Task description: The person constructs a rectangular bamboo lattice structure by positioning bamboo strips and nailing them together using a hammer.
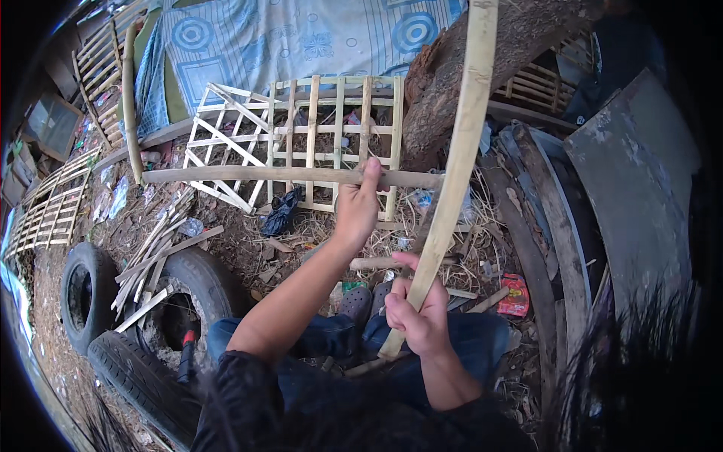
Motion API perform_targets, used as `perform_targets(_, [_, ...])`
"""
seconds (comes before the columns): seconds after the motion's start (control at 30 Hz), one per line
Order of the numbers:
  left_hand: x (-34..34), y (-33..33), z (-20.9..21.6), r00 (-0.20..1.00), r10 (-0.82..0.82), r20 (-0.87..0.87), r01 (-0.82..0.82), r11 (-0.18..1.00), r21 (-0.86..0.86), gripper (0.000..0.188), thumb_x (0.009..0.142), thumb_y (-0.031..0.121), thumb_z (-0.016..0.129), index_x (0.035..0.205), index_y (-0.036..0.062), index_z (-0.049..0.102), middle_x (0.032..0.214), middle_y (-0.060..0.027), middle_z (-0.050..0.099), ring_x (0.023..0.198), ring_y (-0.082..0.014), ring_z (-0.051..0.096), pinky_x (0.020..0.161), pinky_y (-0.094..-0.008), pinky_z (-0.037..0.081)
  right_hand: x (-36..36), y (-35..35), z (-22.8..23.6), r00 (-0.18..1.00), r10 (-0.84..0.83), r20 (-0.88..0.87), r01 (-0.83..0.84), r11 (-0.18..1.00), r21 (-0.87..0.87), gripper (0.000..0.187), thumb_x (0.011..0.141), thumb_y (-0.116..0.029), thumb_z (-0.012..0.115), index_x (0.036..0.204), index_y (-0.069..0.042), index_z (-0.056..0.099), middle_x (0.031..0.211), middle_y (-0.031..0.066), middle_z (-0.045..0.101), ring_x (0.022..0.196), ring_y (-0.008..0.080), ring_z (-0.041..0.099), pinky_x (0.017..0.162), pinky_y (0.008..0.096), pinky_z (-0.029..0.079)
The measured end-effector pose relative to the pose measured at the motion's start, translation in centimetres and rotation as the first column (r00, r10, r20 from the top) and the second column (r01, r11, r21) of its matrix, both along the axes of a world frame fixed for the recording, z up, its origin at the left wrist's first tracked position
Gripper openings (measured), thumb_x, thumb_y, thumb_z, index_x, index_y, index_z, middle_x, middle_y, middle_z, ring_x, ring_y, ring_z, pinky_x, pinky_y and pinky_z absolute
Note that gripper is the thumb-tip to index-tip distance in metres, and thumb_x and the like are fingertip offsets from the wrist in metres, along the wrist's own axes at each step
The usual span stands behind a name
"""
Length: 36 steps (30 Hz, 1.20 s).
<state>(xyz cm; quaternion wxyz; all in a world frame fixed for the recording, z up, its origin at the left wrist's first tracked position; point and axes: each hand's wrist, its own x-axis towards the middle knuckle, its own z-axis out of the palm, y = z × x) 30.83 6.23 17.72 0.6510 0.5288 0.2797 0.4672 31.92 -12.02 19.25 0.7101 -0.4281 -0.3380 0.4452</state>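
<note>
My left hand point(357, 208) is closed around a long brown wooden crosspiece point(256, 174), its thumb pointing up. At its left end the crosspiece meets an upright bamboo pole point(129, 98); whether they are joined I cannot tell. The right end reaches a long pale bamboo strip point(459, 143), which slants from the top edge down toward my lap. Near the strip's lower end, my right hand point(422, 315) grips it with curled fingers. Beyond my left hand lies a lattice panel of bamboo slats point(311, 135).
Old tires point(197, 279) stand at the left, with thin bamboo sticks point(154, 256) on them and a red-and-black handled tool point(187, 354). A tree trunk point(444, 83) leans behind the strip. Boards point(557, 226) and a grey sheet point(640, 188) line the right. A red packet point(514, 295) lies nearby.
</note>
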Motion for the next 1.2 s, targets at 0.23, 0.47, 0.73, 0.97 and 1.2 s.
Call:
perform_targets(0.23, [-2.3,1.7,-3.6,0.995,0.086,-0.048,-0.088,0.996,-0.028,0.045,0.097,0.05,0.046,0.086,0.008,0.055,0.076,-0.0021,0.056,0.069,-0.0098,0.051,0.057,-0.0237,0.039,0.5,-1.6,-4.1,0.976,-0.104,0.194,0.105,0.994,0.008,0.031,0.087,0.0,0.059,0.116,0.002,0.049,0.064,-0.0028,0.044,0.051,0.0031,0.04,0.045,0.0199,0.034])
perform_targets(0.47, [-3.7,2.2,-4.9,0.983,0.105,-0.152,-0.108,0.994,-0.008,0.046,0.098,0.049,0.045,0.085,0.0066,0.055,0.076,-0.0024,0.056,0.069,-0.0088,0.05,0.058,-0.0247,0.039,1.8,-2.1,-4.3,0.96,-0.265,0.093,0.265,0.964,0.003,0.025,0.086,0.0,0.063,0.109,0.0,0.053,0.065,-0.0045,0.044,0.054,0.0023,0.04,0.05,0.0195,0.034])
perform_targets(0.73, [-3.6,1.9,-6.2,0.988,0.1,-0.116,-0.098,0.995,0.02,0.044,0.1,0.044,0.043,0.09,0.0041,0.057,0.085,-0.0024,0.054,0.077,-0.0101,0.049,0.076,-0.0312,0.044,1.6,-1.4,-4.2,0.975,-0.212,0.064,0.215,0.975,-0.046,0.022,0.086,0.001,0.061,0.107,0.0,0.053,0.064,-0.0041,0.045,0.054,0.0028,0.042,0.049,0.0196,0.035])
perform_targets(0.97, [-3.7,1.6,-7.0,0.989,0.122,-0.086,-0.121,0.993,0.013,0.042,0.101,0.043,0.043,0.09,0.0047,0.057,0.083,-0.0017,0.054,0.075,-0.0091,0.049,0.074,-0.0294,0.044,1.5,-1.1,-4.4,0.978,-0.202,0.059,0.205,0.978,-0.035,0.022,0.087,0.001,0.061,0.107,0.0,0.054,0.064,-0.0042,0.045,0.054,0.0028,0.042,0.049,0.0197,0.035])
perform_targets(1.2, [-4.2,1.3,-7.7,0.986,0.115,-0.12,-0.113,0.993,0.019,0.04,0.101,0.041,0.043,0.09,0.0049,0.058,0.079,-0.0011,0.053,0.073,-0.0079,0.048,0.073,-0.0283,0.045,1.8,-1.2,-4.9,0.973,-0.223,0.065,0.227,0.972,-0.063,0.02,0.086,0.0,0.062,0.105,0.0,0.055,0.065,-0.0045,0.045,0.054,0.0025,0.042,0.05,0.0195,0.035])
